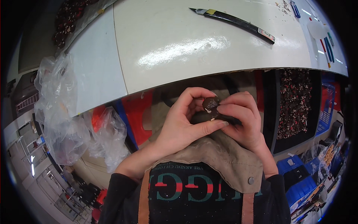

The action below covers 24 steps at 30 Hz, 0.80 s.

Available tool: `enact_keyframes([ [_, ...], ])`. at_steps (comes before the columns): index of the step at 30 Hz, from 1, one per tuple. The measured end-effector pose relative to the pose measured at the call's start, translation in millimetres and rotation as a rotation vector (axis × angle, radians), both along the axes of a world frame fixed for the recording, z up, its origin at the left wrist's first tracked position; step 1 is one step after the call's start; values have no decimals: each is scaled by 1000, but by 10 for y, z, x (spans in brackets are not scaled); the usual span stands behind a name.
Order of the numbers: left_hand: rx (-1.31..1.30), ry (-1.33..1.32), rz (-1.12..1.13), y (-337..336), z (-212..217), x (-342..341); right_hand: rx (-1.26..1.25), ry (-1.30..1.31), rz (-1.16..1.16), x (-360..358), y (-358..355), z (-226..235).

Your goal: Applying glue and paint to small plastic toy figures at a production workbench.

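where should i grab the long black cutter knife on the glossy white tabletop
Take the long black cutter knife by its slim black handle, probably best from the near right: it lies flat and slanting, handle end nearest, pointed metal tip facing far left.

A rounded piece (211, 103) between my left hand (181, 121) and right hand (246, 115), before the surface (156, 33).
Beyond them, a utility knife (238, 23) lies on the surface; plastic bags (61, 108) hang to my left; to my right is a tray (315, 100) with small pieces (294, 106) in it, a crate (326, 108) farther right.
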State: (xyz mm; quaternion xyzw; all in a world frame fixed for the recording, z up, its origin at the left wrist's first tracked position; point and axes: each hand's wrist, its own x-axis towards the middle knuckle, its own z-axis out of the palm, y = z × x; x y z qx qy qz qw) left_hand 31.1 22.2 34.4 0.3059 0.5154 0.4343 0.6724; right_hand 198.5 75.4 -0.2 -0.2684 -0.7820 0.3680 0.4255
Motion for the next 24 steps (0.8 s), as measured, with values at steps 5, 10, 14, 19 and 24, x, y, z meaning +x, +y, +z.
enact_keyframes([
  [5,-16,-1,-14,-31,1,-70,-86,10,21,-59,-43,-2],
  [10,-53,-168,31,-32,-61,-151,-122,9,15,-90,-46,-16],
  [14,-4,-99,19,-33,-80,-144,-128,15,24,-94,-30,-23],
  [19,-1,-128,42,-36,-93,-122,-114,5,38,-89,-16,-27],
  [24,-36,-181,52,-49,-118,-121,-120,21,37,-97,-25,-18],
])
